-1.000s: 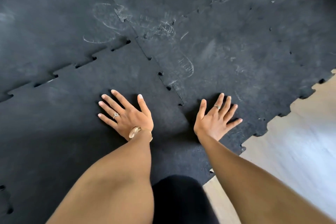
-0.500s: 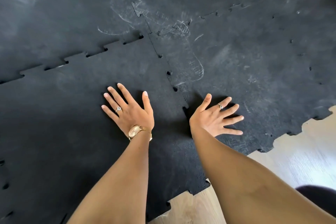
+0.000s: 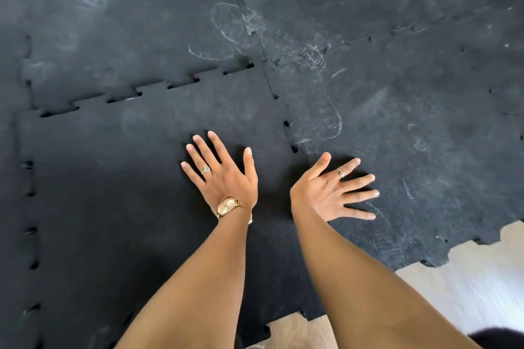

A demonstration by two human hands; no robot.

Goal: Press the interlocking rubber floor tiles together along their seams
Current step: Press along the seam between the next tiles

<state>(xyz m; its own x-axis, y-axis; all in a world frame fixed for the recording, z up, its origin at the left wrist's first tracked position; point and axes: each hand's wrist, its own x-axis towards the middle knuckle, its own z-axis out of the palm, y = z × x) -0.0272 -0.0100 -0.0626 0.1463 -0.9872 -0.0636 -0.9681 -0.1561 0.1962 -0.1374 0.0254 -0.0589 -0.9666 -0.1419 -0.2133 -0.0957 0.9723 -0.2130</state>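
Black rubber floor tiles [image 3: 141, 178], scuffed chalky white (seams [image 3: 181, 83] partly gapped)

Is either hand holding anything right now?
Nothing is held. The left hand and right hand are open, fingers spread over the rubber floor tiles.

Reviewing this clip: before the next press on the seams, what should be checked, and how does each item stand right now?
1. Left hand flat on the near tile, fingers spread: ok.
2. Right hand flat on the right-hand tile: not ok; it looks tilted with the thumb side raised.
3. Seam between the hands closed: not ok; dark notches show along it.
4. Far seam of the near tile closed: not ok; gaps show at several tabs.
5. Left-edge seam closed: not ok; a row of dark holes shows.
6. Hands empty: ok.
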